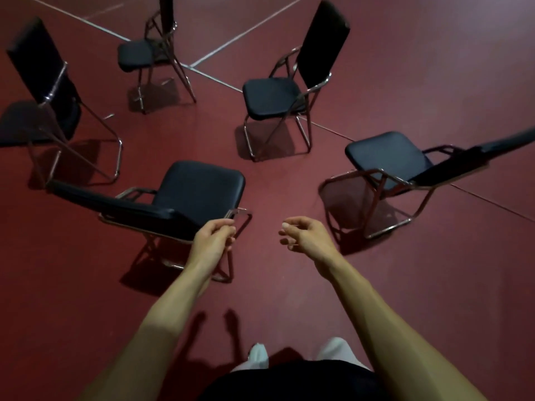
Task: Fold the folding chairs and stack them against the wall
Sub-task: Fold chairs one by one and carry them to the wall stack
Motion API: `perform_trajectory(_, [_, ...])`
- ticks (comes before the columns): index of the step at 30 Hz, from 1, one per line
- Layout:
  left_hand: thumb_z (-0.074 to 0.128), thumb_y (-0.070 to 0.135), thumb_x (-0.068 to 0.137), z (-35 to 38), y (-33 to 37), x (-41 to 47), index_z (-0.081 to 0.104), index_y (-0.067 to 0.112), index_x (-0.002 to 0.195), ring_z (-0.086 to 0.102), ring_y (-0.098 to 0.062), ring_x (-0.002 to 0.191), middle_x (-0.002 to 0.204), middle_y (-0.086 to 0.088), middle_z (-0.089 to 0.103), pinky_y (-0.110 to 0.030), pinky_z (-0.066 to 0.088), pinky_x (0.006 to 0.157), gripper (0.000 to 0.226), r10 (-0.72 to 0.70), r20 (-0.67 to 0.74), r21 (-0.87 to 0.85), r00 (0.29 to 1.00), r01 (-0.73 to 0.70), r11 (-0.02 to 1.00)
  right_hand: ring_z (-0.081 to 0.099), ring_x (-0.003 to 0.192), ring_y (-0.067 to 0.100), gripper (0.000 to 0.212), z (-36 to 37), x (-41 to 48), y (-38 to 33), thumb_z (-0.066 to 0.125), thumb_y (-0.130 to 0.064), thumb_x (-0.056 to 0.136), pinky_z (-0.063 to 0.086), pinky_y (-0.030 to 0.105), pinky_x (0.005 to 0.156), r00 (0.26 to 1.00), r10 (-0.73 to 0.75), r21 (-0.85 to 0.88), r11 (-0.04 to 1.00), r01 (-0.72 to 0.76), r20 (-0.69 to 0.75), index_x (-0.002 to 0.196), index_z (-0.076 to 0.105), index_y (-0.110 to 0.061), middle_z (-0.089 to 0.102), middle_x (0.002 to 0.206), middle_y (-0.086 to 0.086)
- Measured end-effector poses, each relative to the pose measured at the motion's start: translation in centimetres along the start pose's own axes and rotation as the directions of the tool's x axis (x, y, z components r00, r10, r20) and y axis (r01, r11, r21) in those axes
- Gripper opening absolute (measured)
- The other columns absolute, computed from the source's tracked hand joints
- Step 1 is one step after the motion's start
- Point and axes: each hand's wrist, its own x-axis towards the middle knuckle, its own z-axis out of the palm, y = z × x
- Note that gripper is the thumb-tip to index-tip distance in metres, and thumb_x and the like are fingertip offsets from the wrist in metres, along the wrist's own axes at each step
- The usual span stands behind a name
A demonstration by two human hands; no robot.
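A dark red floor (405,68) fills the view, crossed by thin pale lines (249,30). At the bottom edge, white shoes (258,355) show beside dark clothing (289,383).

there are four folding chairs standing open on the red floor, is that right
No: the head view shows five standing open on the red floor, not four: far-left chair, back chair, middle chair, right chair and nearest chair.
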Motion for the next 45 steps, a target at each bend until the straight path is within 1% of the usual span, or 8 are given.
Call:
perform_trajectory(6, [0.052,0.003,0.093,3.3,2.6,6.6,0.065,0.013,0.098,0.057,-0.013,0.072,0.078,-0.002,0.061,-0.026,0.047,0.071,0.017,-0.076,-0.145,-0.095,0.987,0.062,0.994,0.059,0.068,0.017,0.012,0.4,10.2,-4.5,0.056,-0.01,0.094,0.045,0.029,0.067,0.994,0.021,-0.004,1.0,-0.021,0.107,0.085,0.06,-0.016,0.065,0.086,0.007])
perform_trajectory(10, [0.053,0.008,0.093,6.4,5.1,11.0,0.066,0.016,0.098,0.058,-0.014,0.076,0.083,-0.002,0.063,-0.025,0.048,0.071,0.016,-0.081,-0.244,-0.09,0.967,0.06,0.994,0.06,0.061,0.011,0.006,1.4,16.9,-6.7,0.057,-0.011,0.094,0.047,0.027,0.065,0.968,0.055,-0.004,0.998,-0.055,0.244,0.094,0.063,-0.011,0.067,0.085,0.005])
perform_trajectory(16, [0.05,0.004,0.096,11.9,9.2,16.5,0.063,0.01,0.106,0.058,-0.012,0.074,0.087,-0.003,0.061,-0.014,0.05,0.056,0.017,-0.162,-0.45,-0.161,0.878,0.099,0.982,0.06,0.058,0.011,0.018,-4.3,27.1,-12.1,0.055,-0.009,0.094,0.046,0.026,0.062,0.932,0.119,-0.128,0.989,-0.079,0.344,0.078,0.06,-0.015,0.065,0.07,0.0])
perform_trajectory(22, [0.053,0.004,0.093,14.3,9.1,18.6,0.064,0.008,0.105,0.059,-0.022,0.083,0.089,-0.008,0.062,-0.036,0.051,0.08,0.017,-0.281,-0.55,-0.288,0.787,0.137,0.948,0.056,0.06,0.012,0.011,-4.1,34.1,-14.1,0.057,-0.01,0.092,0.046,0.027,0.061,0.889,0.145,-0.23,0.972,-0.046,0.434,0.082,0.061,-0.013,0.062,0.071,0.002])
perform_trajectory(25, [0.052,0.004,0.093,14.2,8.1,19.1,0.064,0.014,0.098,0.059,-0.019,0.08,0.087,-0.006,0.062,-0.028,0.049,0.071,0.015,-0.352,-0.6,-0.365,0.718,0.146,0.919,0.055,0.06,0.012,0.011,-1.6,35.9,-14.6,0.056,-0.01,0.092,0.047,0.026,0.061,0.837,0.173,-0.302,0.953,-0.01,0.518,0.083,0.061,-0.013,0.062,0.075,0.003])
perform_trajectory(33, [0.051,0.01,0.096,11.2,2.5,20.8,0.063,0.011,0.108,0.06,-0.015,0.074,0.084,-0.004,0.064,-0.025,0.048,0.067,0.017,-0.555,-0.609,-0.64,0.566,0.063,0.766,0.062,0.066,0.016,0.007,6.0,38.4,-14.5,0.058,-0.01,0.091,0.05,0.032,0.07,0.739,0.26,-0.538,0.828,0.161,0.621,0.086,0.06,-0.014,0.063,0.075,0.001])
perform_trajectory(36, [0.052,0.01,0.096,9.9,1.4,21.9,0.064,0.011,0.102,0.061,-0.016,0.074,0.085,-0.006,0.066,-0.023,0.049,0.065,0.014,-0.617,-0.567,-0.72,0.545,0.036,0.693,0.061,0.061,0.014,0.007,8.4,39.4,-14.7,0.058,-0.009,0.091,0.049,0.031,0.068,0.736,0.278,-0.596,0.776,0.207,0.618,0.086,0.059,-0.013,0.061,0.075,0.003])
perform_trajectory(45, [0.052,0.011,0.096,6.8,-1.5,23.9,0.063,0.018,0.081,0.056,-0.012,0.067,0.075,-0.001,0.061,-0.024,0.045,0.063,0.02,-0.706,-0.518,-0.772,0.484,0.091,0.629,0.064,0.087,0.026,0.012,13.9,41.8,-11.7,0.063,-0.013,0.088,0.054,0.038,0.077,0.714,0.39,-0.708,0.675,0.207,0.581,0.1,0.06,-0.013,0.065,0.095,0.009])
